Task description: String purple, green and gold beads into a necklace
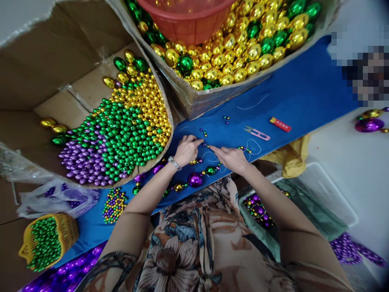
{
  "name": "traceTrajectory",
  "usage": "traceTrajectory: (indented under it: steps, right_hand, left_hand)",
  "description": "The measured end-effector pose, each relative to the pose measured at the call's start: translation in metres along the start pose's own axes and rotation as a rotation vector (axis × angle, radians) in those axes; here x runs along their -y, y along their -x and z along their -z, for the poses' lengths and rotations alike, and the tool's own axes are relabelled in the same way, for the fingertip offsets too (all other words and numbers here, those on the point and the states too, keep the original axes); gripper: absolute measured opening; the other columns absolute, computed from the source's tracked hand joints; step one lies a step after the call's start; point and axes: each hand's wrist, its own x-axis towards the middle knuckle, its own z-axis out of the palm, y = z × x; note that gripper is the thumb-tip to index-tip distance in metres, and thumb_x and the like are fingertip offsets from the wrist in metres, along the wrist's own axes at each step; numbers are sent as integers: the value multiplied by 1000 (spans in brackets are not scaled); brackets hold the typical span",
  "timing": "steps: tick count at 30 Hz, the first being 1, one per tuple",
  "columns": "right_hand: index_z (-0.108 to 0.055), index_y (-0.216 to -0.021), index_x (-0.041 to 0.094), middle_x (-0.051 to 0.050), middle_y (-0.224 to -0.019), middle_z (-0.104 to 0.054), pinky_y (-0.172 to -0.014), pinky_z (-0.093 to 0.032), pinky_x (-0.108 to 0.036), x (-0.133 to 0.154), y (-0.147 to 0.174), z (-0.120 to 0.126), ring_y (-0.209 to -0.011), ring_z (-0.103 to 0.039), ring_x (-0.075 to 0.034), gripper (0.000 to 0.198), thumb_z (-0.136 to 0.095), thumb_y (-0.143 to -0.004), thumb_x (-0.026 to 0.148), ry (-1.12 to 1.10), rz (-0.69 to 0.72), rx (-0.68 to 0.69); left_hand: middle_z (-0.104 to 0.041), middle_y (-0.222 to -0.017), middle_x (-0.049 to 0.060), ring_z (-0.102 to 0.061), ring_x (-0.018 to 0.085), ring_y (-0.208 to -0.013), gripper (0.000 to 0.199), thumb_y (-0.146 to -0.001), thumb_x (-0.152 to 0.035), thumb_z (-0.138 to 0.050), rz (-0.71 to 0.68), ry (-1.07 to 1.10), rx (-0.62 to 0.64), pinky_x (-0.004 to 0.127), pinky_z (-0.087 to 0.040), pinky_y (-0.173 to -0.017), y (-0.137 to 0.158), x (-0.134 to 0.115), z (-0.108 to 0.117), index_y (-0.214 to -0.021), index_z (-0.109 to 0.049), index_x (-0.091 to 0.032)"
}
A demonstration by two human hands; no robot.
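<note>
On the blue cloth, my left hand [187,150], with a metal watch at the wrist, has its fingers pinched by a small dark bead. Facing it, my right hand [229,157] grips a thin, pale needle [206,144] between its fingertips, with a tiny gold bead close to them. White thread [209,154] loops beneath the hands. Nearer my body lies a strand of large and small beads, including a big purple bead [195,179] and a green bead [210,170]. A few loose small beads [205,134] rest just beyond my fingers.
Pink thread snips [257,133] and a small red box [280,124] lie to the right. Cardboard boxes of beads stand at left [168,101] and behind [188,95], the latter holding a red basket [185,24]. A yellow basket [69,231] of green beads sits front left.
</note>
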Motion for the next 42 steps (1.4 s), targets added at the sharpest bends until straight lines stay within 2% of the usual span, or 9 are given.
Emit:
traceTrajectory:
  steps: [7, 17, 27, 31, 37, 42]
  right_hand:
    - [-35, -153, 32, -8, -104, -70, -60, -33, -24, 0, -2, 0, -79, -65, -15, 51, -29, -102, 35, 30, -43, 26]
    - [-35, -153, 34, -7, -104, -70, -61, -33, -24, 0, -5, 2, -78, -65, -15, 51, -27, -103, 34, 28, -27, 34]
    - [-34, -154, 30, -11, -113, -68, -63, -32, -25, 9, -19, 6, -88, -66, -18, 53, -18, -105, 43, 11, -58, 85]
    - [-34, -154, 28, -11, -111, -68, -64, -33, -25, 12, -25, 6, -90, -67, -19, 54, -18, -105, 46, -2, -57, 59]
    - [-38, -151, 35, -6, -106, -70, -61, -32, -25, 5, -9, 9, -84, -66, -15, 50, -20, -105, 46, -1, -68, 16]
    - [-45, -147, 35, -5, -101, -71, -58, -29, -24, 3, 6, 13, -79, -65, -13, 49, -23, -105, 47, 12, -51, 22]
  left_hand:
    - [-61, -118, 9, -52, 25, -109, 48, -89, -12, -44, -1, 15, -4, 43, -42, -102, 0, 1, -1, -130, -64, -24]
    - [-61, -118, 9, -51, 25, -110, 49, -88, -12, -44, -6, 20, -1, 43, -42, -101, 0, 2, -1, -131, -64, -24]
    - [-60, -119, 9, -49, 27, -111, 49, -89, -13, -45, 22, 11, 5, 45, -44, -98, 0, 0, -2, -130, -65, -29]
    - [-60, -120, 8, -48, 27, -114, 48, -88, -12, -45, 16, 31, -2, 45, -44, -97, 1, -4, 2, -127, -67, -31]
    - [-61, -115, 9, -51, 23, -110, 43, -90, -11, -42, -7, 97, -115, 40, -43, -101, 7, -4, 11, -123, -67, -21]
    - [-62, -115, 9, -49, 26, -109, 43, -86, -10, -46, 0, 22, -65, 41, -44, -99, 14, -2, 7, -121, -69, -21]
